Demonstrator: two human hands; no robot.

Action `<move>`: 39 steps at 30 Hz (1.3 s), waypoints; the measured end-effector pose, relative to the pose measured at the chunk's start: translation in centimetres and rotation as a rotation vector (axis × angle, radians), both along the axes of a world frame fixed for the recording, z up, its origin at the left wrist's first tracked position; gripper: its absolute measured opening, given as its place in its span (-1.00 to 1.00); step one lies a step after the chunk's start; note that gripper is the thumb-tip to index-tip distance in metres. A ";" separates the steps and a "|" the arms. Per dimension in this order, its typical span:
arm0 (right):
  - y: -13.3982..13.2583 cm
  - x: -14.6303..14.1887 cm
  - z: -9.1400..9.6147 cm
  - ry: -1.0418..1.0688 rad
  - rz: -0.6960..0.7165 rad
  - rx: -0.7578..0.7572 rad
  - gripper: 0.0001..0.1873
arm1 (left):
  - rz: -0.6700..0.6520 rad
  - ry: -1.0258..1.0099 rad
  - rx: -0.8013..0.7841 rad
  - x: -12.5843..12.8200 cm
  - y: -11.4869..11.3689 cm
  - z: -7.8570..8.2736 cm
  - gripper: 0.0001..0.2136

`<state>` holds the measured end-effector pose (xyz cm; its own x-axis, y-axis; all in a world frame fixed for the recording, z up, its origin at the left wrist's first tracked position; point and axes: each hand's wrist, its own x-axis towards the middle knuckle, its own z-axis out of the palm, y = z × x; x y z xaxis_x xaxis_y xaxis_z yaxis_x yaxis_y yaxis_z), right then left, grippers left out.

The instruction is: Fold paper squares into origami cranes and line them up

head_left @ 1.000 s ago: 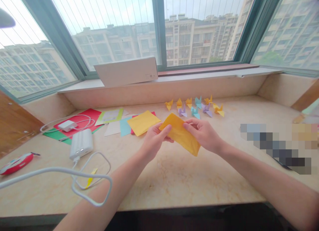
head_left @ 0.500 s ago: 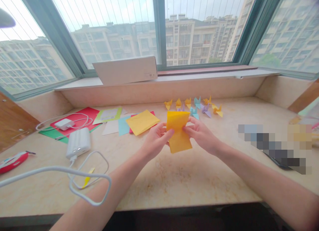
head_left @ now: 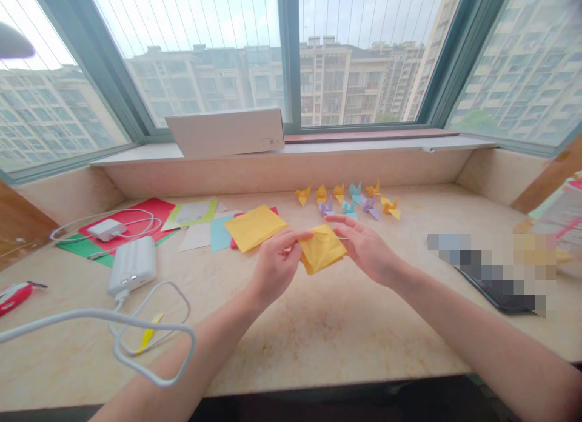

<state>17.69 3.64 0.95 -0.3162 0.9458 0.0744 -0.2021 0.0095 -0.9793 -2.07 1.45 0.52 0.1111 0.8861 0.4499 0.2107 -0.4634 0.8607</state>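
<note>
A folded orange paper [head_left: 321, 250] is held between both hands just above the marble table [head_left: 318, 331]. My left hand [head_left: 275, 264] pinches its left edge with thumb and fingers closed. My right hand [head_left: 364, 246] holds the right edge, its fingers stretched along the paper. Behind the hands lies a loose yellow-orange sheet [head_left: 253, 227] on a spread of coloured sheets [head_left: 200, 228]. Several small folded paper cranes [head_left: 348, 199] stand in a group further back.
A white power bank [head_left: 132, 267] with a looping white cable [head_left: 150, 325] lies at the left, a white charger [head_left: 105, 229] on red paper behind it. A white box [head_left: 225, 133] leans on the window sill. A dark phone [head_left: 495, 291] lies at the right.
The orange paper went from a long diagonal strip to an upright fold, and now to a smaller, squarer fold held lower. The view has tilted down slightly.
</note>
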 end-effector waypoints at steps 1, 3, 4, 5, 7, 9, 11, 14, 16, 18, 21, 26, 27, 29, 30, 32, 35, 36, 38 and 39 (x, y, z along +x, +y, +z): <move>0.0 0.0 0.0 -0.022 0.025 -0.010 -0.61 | 0.044 0.033 0.057 0.0 0.0 0.0 -0.74; 0.0 0.1 0.1 -0.092 0.082 -0.003 -0.52 | 0.058 0.057 0.100 0.1 -0.2 0.0 -0.73; 0.0 0.2 0.1 -0.125 0.097 0.019 -0.50 | 0.034 0.047 0.089 0.1 -0.3 0.0 -0.73; 0.0 0.2 0.0 -0.154 0.097 0.051 -0.49 | 0.003 0.025 0.067 0.1 -0.4 0.0 -0.73; 0.1 0.3 -0.1 -0.184 0.045 0.130 -0.53 | -0.056 -0.025 0.014 0.1 -0.6 0.0 -0.71; 0.1 0.2 -0.3 -0.183 -0.011 0.209 -0.63 | -0.079 -0.051 -0.046 0.0 -0.5 -0.1 -0.66; 0.1 0.0 -0.5 -0.168 -0.026 0.262 -0.69 | -0.076 -0.043 -0.111 0.0 -0.3 -0.3 -0.61; -0.1 -0.2 -0.6 -0.160 -0.039 0.279 -0.68 | -0.103 -0.057 -0.207 0.1 0.2 -0.6 -0.67; -0.2 -0.2 -0.5 -0.181 -0.068 0.281 -0.67 | -0.130 -0.116 -0.226 0.3 0.4 -0.6 -0.70; -0.1 0.0 -0.3 -0.205 -0.083 0.284 -0.68 | -0.143 -0.166 -0.202 0.4 0.3 -0.5 -0.73; 0.1 0.2 -0.2 -0.180 -0.111 0.275 -0.69 | -0.181 -0.138 -0.179 0.4 -0.1 -0.3 -0.76; -0.2 0.1 0.0 -0.104 -0.166 0.260 -0.68 | -0.309 -0.033 -0.254 0.4 -0.5 -0.2 -0.72; -0.4 0.1 0.1 -0.103 -0.167 0.259 -0.67 | -0.322 -0.027 -0.274 0.4 -0.5 -0.2 -0.71; -0.6 0.0 0.2 -0.115 -0.172 0.260 -0.67 | -0.337 -0.012 -0.308 0.4 -0.6 -0.3 -0.69; -0.7 0.1 0.2 -0.124 -0.177 0.263 -0.67 | -0.341 -0.003 -0.318 0.4 -0.6 -0.3 -0.68; -0.8 0.1 0.3 -0.136 -0.181 0.262 -0.68 | -0.350 0.010 -0.324 0.4 -0.6 -0.4 -0.67; -0.9 0.1 0.4 -0.129 -0.184 0.246 -0.68 | -0.360 0.017 -0.332 0.4 -0.7 -0.4 -0.66; -0.9 0.1 0.5 -0.128 -0.189 0.244 -0.68 | -0.358 0.020 -0.336 0.4 -0.7 -0.4 -0.66; -1.0 0.1 0.5 -0.136 -0.201 0.254 -0.68 | -0.351 0.028 -0.342 0.4 -0.7 -0.3 -0.66; -1.0 0.1 0.5 -0.143 -0.204 0.265 -0.67 | -0.348 0.033 -0.344 0.4 -0.8 -0.2 -0.67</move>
